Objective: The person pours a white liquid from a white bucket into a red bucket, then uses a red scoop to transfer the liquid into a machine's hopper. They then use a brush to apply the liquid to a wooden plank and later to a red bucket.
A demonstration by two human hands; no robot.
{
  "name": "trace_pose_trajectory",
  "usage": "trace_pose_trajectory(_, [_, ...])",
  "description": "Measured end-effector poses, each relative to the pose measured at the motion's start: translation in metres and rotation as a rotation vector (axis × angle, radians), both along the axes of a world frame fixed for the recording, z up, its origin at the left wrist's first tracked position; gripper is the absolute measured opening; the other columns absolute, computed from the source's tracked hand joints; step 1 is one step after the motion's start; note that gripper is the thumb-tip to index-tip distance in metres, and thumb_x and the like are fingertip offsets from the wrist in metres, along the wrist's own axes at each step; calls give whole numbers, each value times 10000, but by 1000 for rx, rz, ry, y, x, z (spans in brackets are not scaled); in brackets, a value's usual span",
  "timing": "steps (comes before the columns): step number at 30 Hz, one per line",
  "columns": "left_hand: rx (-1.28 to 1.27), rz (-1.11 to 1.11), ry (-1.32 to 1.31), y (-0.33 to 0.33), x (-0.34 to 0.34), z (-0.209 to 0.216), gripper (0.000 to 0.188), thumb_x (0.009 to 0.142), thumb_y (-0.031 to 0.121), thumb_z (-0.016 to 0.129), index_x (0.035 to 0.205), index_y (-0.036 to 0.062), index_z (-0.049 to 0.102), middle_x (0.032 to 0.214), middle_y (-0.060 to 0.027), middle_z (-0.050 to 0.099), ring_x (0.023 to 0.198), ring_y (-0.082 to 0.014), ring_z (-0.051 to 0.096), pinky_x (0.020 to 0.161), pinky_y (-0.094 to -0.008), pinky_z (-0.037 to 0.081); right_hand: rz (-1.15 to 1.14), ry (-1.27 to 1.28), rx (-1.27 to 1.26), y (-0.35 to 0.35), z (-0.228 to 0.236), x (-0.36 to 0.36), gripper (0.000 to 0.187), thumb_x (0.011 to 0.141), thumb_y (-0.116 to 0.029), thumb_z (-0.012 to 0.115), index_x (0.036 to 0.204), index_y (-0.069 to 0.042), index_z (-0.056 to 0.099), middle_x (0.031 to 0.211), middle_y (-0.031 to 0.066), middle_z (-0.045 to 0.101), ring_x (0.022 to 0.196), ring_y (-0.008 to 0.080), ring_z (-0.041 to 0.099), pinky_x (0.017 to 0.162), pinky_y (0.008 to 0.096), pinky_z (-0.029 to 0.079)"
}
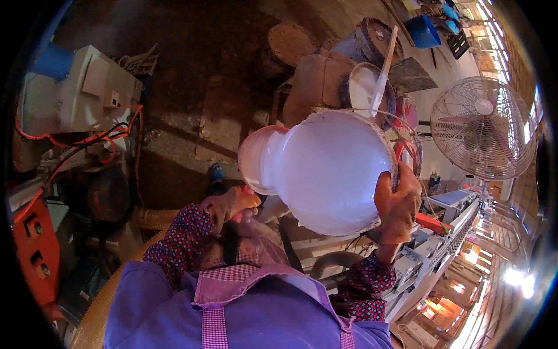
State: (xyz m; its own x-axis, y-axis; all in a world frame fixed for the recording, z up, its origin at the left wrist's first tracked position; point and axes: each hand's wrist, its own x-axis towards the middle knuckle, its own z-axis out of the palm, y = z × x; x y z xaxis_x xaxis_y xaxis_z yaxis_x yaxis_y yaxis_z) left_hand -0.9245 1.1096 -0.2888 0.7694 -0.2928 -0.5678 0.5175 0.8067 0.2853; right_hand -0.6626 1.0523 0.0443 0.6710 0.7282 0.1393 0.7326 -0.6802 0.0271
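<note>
Centrally, large bucket (390,145) of white liquid (334,174), tipped leftward, with liquid extending into smaller pinkish container (250,153) at left. At right, gloved right hand (400,203) clasped about the bucket's right rim, digits over the edge. At left, gloved left hand (228,206), fingers partly curled beside the container's near edge; firmness of hold impossible to tell. Far right, wire-guarded fan (483,107); beyond the bucket, pale slanting stick (385,75).

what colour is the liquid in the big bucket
The liquid in the big bucket is white with a bluish tint, best seen in the head view.
</note>
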Motion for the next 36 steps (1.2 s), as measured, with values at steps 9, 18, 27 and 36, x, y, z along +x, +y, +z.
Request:
trace_pose_trajectory(9, [-619,-258,-266,-13,9,-107,370,827,263,721,1131,129,559,1159,-69,555,987,-226,606,1025,-481,337,24,7,22,-5,4,13,377,790,-202,603,1089,26,626,1021,226,654,947,399,617,852,436,480])
trace_pose_trajectory(18, [68,24,16,0,6,26,274,823,312,724,927,103,580,854,-73,585,650,-188,595,720,-464,495,-24,31,34,-15,2,26,387,781,-194,595,1095,29,630,1037,236,648,992,397,603,889,440,460])
trace_pose_trajectory(27, [-64,43,40,-4,12,11,212,788,218,633,813,9,657,710,-56,637,608,-140,588,557,-298,454,9,108,128,-21,5,44,346,775,-164,561,1045,35,644,934,241,664,851,403,645,780,423,497])
trace_pose_trajectory(36, [36,69,134,-6,13,24,244,768,238,634,732,-3,653,673,-56,631,578,-136,572,541,-292,439,-66,147,106,-34,4,60,385,784,-183,569,1083,51,635,1043,254,650,976,392,630,878,412,477])
